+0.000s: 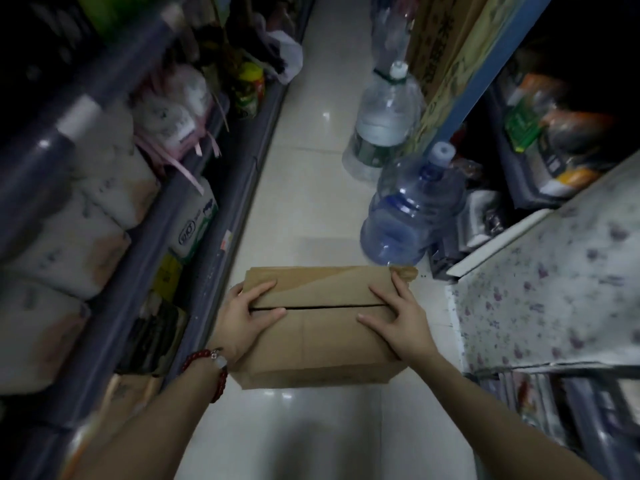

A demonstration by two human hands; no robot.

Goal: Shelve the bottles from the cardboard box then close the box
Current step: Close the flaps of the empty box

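Cardboard box [320,327] is sitting on the aisle floor [311,188] between two shelving runs, both top flaps folded down and meeting at a narrow dark seam. Left hand [247,317] and right hand [398,315] are each lying flat across that seam, one near each end, fingers straight, neither grip curled round anything; likely pressing the flaps level so they stay down. No task bottles visible; contents hidden. Judged: closing step nearly complete.
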